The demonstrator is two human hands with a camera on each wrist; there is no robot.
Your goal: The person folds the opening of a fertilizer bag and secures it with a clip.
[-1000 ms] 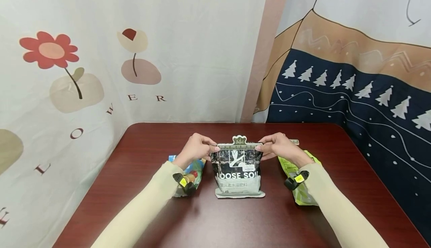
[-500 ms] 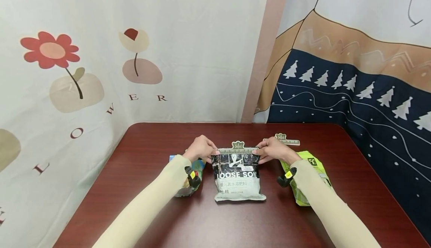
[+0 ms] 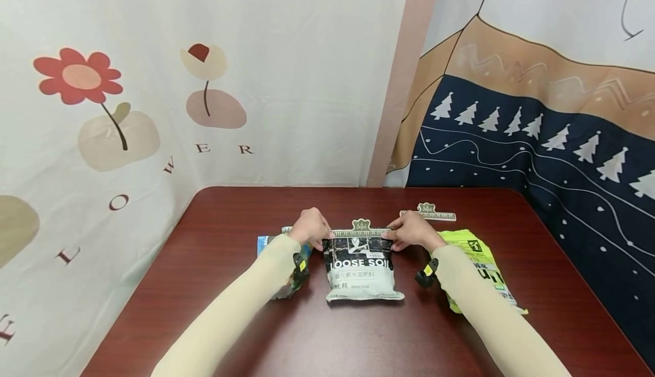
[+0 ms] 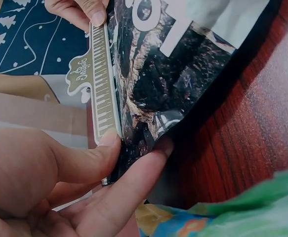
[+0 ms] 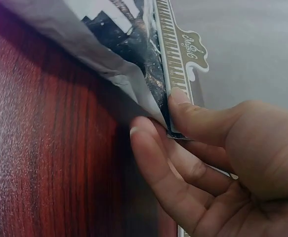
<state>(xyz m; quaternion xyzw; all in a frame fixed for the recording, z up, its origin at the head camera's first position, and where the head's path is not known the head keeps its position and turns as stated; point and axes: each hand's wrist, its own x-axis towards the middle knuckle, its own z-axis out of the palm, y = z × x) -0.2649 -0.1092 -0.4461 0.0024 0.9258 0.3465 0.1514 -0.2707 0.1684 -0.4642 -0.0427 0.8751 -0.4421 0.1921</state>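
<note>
A black-and-white bag of soil lettered "LOOSE SOIL" (image 3: 360,277) leans back on the table in the head view. Along its top edge sits a piano-key clip (image 3: 361,228) with a "Music" crest. My left hand (image 3: 311,228) pinches the clip's left end and the bag corner; in the left wrist view its thumb presses on the clip (image 4: 102,89), with a finger under the bag. My right hand (image 3: 413,230) pinches the opposite end, and the right wrist view shows its thumb on the clip (image 5: 173,54) and fingers behind the corner.
A second piano-key clip (image 3: 437,215) lies behind my right hand on the red-brown table (image 3: 368,343). A lime-green bag (image 3: 468,243) lies partly under my right forearm. A blue-and-green bag (image 3: 263,244) is mostly hidden by my left arm. Printed curtains hang behind.
Both hands have lowered the bag's clipped top toward the table, so the bag leans back more. The second clip and more of the lime-green bag have come into view.
</note>
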